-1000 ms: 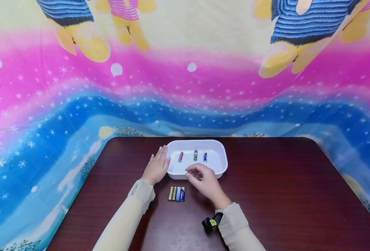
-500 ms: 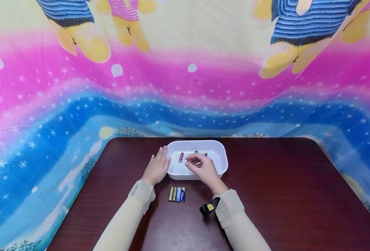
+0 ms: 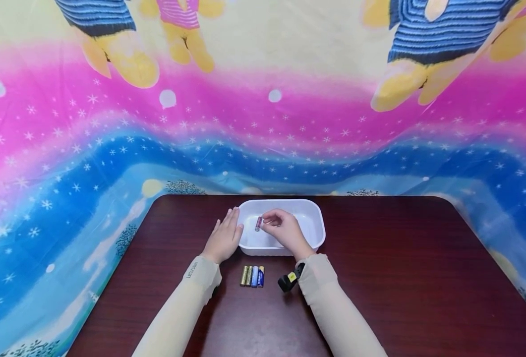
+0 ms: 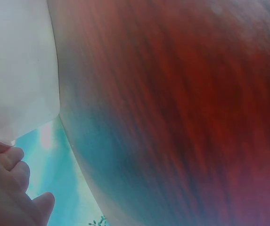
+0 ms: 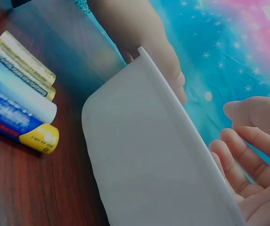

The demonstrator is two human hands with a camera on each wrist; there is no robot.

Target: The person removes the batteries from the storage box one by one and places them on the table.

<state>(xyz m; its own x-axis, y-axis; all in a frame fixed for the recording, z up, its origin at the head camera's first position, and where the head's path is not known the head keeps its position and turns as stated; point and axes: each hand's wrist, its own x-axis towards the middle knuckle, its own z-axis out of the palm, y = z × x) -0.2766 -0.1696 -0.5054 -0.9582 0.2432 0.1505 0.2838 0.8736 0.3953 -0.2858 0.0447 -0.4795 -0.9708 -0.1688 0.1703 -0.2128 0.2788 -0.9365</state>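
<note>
A white plastic tray (image 3: pixel 249 242) stands near the back of the table. My left hand (image 3: pixel 220 242) lies along its left side, fingers straight and touching the rim. My right hand (image 3: pixel 286 232) is over the tray, fingertips right at a red battery (image 3: pixel 258 224) inside it. In the right wrist view the right thumb and fingers (image 5: pixel 248 155) are bent and apart, with no battery showing between them. The right hand hides the tray's other batteries. Before the tray, several batteries lie side by side: a blue-and-yellow one (image 3: pixel 261 276), a light blue one (image 3: pixel 254 276) and gold ones (image 3: pixel 246 276).
The dark red-brown table (image 3: pixel 392 277) reaches out to both sides of the tray. Behind its back edge hangs a colourful printed cloth (image 3: pixel 289 144). A black wrist device (image 3: pixel 287 282) sits at the right cuff, above the table to the right of the loose batteries.
My right hand has moved forward from the tray's front rim to the red battery inside, covering the two batteries seen earlier at its right. My left hand has stayed in place.
</note>
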